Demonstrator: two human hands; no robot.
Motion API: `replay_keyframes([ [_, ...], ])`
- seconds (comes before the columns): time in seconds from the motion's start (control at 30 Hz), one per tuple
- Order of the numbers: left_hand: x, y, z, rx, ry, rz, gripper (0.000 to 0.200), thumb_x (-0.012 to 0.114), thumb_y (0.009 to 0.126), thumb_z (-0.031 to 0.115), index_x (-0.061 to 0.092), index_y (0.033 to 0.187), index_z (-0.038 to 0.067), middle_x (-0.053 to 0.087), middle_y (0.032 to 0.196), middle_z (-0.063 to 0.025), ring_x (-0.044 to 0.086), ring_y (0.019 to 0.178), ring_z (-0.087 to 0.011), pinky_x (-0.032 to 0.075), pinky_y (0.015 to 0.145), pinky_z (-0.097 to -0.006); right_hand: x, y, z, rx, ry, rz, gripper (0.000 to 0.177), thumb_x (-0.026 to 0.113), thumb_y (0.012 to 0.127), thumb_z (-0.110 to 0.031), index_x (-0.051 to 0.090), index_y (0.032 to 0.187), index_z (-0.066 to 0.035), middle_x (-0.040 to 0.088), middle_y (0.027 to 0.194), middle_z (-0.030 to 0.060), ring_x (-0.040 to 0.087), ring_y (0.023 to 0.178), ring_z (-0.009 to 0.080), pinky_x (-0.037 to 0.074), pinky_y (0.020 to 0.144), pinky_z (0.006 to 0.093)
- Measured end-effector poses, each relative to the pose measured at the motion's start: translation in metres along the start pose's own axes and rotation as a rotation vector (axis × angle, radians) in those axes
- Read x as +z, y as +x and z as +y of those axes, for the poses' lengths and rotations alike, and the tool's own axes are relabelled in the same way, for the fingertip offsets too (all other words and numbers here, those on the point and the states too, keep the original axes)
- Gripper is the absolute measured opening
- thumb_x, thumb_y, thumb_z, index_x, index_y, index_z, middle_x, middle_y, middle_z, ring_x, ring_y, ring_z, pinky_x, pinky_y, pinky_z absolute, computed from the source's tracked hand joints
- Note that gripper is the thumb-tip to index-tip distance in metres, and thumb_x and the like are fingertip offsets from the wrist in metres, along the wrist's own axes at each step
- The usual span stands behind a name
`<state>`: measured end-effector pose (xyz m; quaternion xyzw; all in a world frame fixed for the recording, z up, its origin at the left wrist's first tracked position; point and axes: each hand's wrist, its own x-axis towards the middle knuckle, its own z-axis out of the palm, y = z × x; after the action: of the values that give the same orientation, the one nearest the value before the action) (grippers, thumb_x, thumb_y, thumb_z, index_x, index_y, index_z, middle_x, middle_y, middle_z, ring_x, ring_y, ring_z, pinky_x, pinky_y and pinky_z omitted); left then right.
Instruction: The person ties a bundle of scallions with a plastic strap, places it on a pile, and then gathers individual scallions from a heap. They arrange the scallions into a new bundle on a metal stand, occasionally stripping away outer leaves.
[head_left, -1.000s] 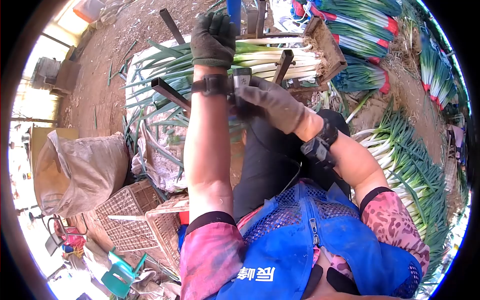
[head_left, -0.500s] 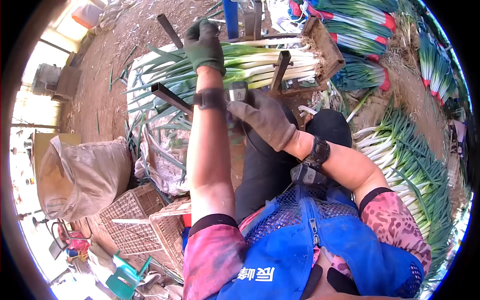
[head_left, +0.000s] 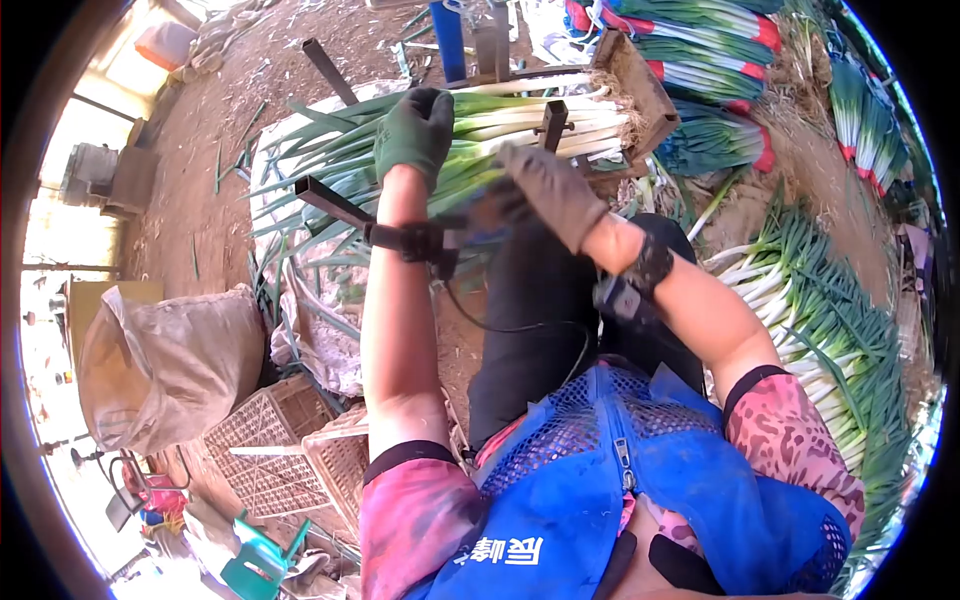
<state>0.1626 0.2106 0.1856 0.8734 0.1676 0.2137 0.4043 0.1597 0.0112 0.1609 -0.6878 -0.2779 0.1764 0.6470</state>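
My left hand, in a dark green glove, is closed over the leaves of a pile of long green onions. What its fingers hold, if anything, is hidden. Just to the right, my right hand in a grey-brown glove hovers near the white stalks, its fingers smeared by motion. The onions lie across a metal frame with upright posts, their roots against a board at the right end. Straps with small devices circle both wrists, and a cable hangs from the left one.
Tied onion bundles with red and white bands lie at the upper right. Loose green onions are heaped on my right. To my left stand a big sack, plastic crates and a green stool. A blue post rises beyond the frame.
My right hand has left the device on my left wrist and moved up and right toward the onion stalks. My left hand has shifted slightly down, still closed.
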Motion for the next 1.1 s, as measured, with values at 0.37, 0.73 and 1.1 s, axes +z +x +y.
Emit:
replay_keyframes([
  [0.37, 0.049, -0.104, 0.051, -0.400, -1.197, -0.768, 0.057, 0.060, 0.095, 0.050, 0.054, 0.130, 0.005, 0.067, 0.106, -0.0072, 0.064, 0.090, -0.0145, 0.055, 0.082, -0.0320, -0.061, 0.078, -0.003, 0.280, 0.498, 0.415, 0.031, 0.061, 0.096, -0.036, 0.060, 0.102, -0.005, 0.069, 0.083, 0.0044, 0.067, 0.065, 0.0112, 0.053, 0.055, 0.0260],
  [0.73, 0.083, -0.147, 0.077, -0.572, -1.256, -0.876, 0.038, 0.053, 0.100, 0.043, 0.062, 0.116, 0.010, 0.066, 0.096, -0.0008, 0.065, 0.085, -0.0119, 0.057, 0.077, -0.0266, -0.088, 0.082, 0.033, -0.074, -0.456, 0.777, 0.037, 0.062, 0.091, -0.038, 0.061, 0.107, -0.005, 0.070, 0.089, 0.0170, 0.068, 0.085, 0.0350, 0.054, 0.077, 0.0415],
  [1.1, 0.096, -0.158, 0.084, -0.374, -0.829, -0.783, 0.036, 0.058, 0.098, 0.034, 0.063, 0.112, 0.002, 0.064, 0.090, -0.0012, 0.056, 0.073, -0.0085, 0.044, 0.063, -0.0228, -0.100, 0.055, 0.032, -0.291, -0.832, 0.560, 0.041, 0.066, 0.088, -0.028, 0.056, 0.123, -0.011, 0.065, 0.113, 0.0148, 0.064, 0.098, 0.0345, 0.052, 0.084, 0.0434],
])
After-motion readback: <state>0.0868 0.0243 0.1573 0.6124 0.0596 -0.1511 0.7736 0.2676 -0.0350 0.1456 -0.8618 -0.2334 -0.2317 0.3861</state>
